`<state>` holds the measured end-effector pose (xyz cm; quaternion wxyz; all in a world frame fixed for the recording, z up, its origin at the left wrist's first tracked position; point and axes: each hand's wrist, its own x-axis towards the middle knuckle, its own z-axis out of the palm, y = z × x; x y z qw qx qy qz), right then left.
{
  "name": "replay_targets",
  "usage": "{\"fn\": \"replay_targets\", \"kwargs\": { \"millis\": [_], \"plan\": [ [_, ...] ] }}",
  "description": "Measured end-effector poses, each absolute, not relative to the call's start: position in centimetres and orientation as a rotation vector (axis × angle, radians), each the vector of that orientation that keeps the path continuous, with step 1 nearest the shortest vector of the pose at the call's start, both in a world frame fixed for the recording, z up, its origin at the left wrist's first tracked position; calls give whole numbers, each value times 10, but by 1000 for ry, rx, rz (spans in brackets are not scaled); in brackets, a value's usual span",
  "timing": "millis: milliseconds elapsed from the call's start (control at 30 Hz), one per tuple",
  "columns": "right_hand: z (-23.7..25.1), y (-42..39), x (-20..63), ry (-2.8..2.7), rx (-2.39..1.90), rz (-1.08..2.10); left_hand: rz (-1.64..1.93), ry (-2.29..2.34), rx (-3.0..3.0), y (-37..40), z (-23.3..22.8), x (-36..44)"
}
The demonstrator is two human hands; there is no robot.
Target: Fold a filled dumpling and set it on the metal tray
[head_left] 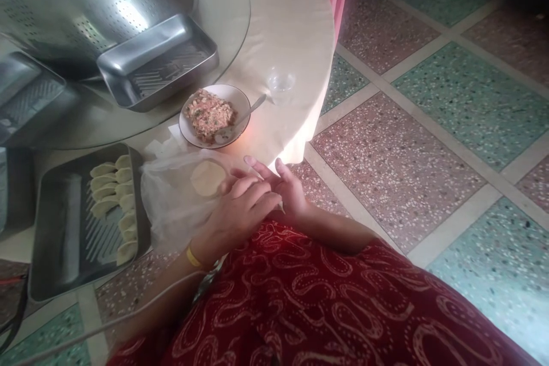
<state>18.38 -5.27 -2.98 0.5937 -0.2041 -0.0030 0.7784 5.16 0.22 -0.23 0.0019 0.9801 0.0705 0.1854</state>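
Both hands meet just below the bowl of minced filling (210, 115), at the table edge. Left hand (238, 209) lies over the right hand (288, 190); right fingers spread open, palm up, prob. as a cradle. Can't tell if the left fingers pinch anything. 1 round dumpling wrapper (207, 177) sits on a clear plastic bag (171, 200), touching the left fingertips, w/ the bowl just above. A spoon (240, 120) rests in the bowl, handle toward a small plastic cup (280, 84). Left of the bowl, a metal tray (64, 229) holds approx. 10 folded dumplings (116, 194) in rows.
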Motion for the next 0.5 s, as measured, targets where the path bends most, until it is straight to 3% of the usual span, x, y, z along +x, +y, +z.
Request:
{"fn": "replay_targets", "kwargs": {
  "millis": [200,500],
  "plan": [
    [-29,-52,184,-11,-467,1809,358,145,3088,6,3,55],
    [-46,-54,188,45,-495,1814,458,174,3052,14,-8,60]
  ]
}}
